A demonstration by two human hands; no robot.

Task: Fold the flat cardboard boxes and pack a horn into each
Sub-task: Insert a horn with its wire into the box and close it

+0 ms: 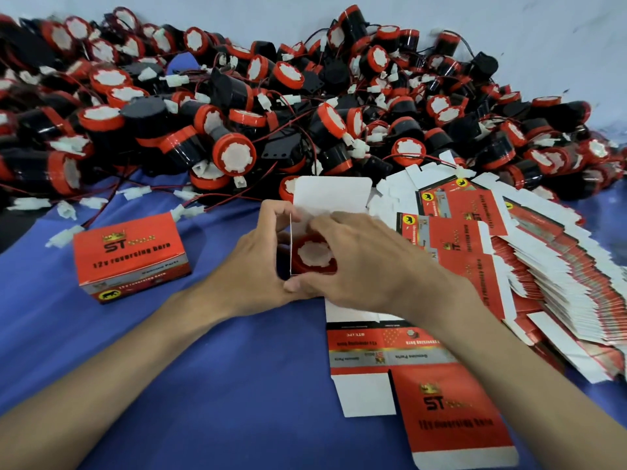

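One closed box [130,256] is done; your left hand [251,266] and right hand [366,262] grip the open box [330,195], horn [314,256] inside; the horn heap [237,113] remains.

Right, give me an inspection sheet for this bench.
Surface: blue cloth.
Job's things: open box with a horn inside; closed box at left; flat box by the right arm; flat stack at right; horn pile behind.
Clutter: nothing seen.
Hands: left hand and right hand both hold the open box.
Cables: white-plugged leads, tangled through the horn pile.
Surroundings: pale wall behind.
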